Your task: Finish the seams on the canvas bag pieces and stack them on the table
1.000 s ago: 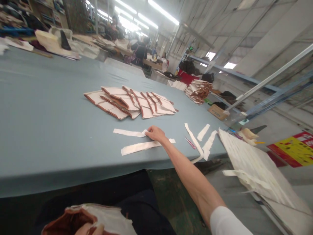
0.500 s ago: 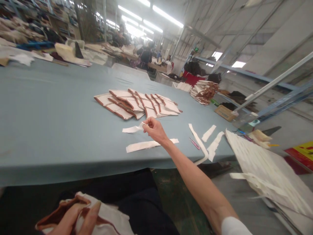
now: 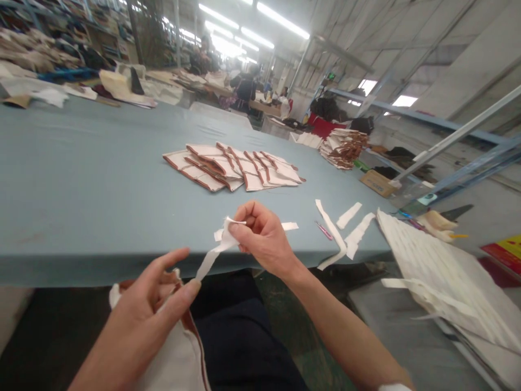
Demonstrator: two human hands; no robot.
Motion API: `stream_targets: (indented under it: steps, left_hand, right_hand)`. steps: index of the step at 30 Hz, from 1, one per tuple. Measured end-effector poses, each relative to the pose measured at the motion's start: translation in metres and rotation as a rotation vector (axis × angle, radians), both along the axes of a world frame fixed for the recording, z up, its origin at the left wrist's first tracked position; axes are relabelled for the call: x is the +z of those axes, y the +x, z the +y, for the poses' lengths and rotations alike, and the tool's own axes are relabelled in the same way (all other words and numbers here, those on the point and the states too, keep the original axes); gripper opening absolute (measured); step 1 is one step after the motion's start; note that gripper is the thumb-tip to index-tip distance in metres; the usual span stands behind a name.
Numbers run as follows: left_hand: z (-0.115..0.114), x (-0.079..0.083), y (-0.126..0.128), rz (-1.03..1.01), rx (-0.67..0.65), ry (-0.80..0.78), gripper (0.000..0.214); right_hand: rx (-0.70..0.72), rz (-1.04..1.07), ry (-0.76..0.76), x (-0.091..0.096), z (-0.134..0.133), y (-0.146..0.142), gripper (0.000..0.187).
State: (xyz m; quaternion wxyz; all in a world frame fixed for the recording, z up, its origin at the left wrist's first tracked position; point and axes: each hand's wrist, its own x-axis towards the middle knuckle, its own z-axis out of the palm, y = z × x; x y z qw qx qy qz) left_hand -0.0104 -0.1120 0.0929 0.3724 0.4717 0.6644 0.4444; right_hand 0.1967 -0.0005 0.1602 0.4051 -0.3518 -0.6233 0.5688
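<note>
My right hand (image 3: 262, 233) pinches a white strip (image 3: 208, 263) above the table's near edge. The strip hangs down to the left, and its lower end reaches my left thumb. My left hand (image 3: 150, 309) is over my lap, index finger stretched out and the other fingers curled at the open end of a cream fabric piece with brown edging (image 3: 175, 358). Part of that piece is hidden under the hand. Behind my right hand, another white strip (image 3: 290, 226) lies on the table, mostly covered.
Several cream pieces with brown edging (image 3: 252, 168) overlap on the blue-grey table (image 3: 101, 179). To the right lie white strips (image 3: 357, 236) and a small pink tool (image 3: 324, 231). A taller stack (image 3: 344, 147) stands at the far right. A white padded board (image 3: 439, 288) is beside the table.
My right hand has drawn the strip off the table toward me. My left hand has risen with the fabric piece, and its thumb now meets the strip's end.
</note>
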Motion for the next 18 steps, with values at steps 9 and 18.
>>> stream_targets:
  steps: [9, 18]
  left_hand:
    - [-0.004, 0.004, 0.038, -0.247, -0.314, 0.031, 0.051]
    - [-0.020, 0.001, 0.063, -0.238, -0.224, -0.037, 0.044]
  right_hand:
    - [0.028, -0.002, -0.062, -0.023, -0.013, -0.013, 0.025]
    - [0.130, 0.148, -0.312, -0.034, -0.031, -0.024, 0.056]
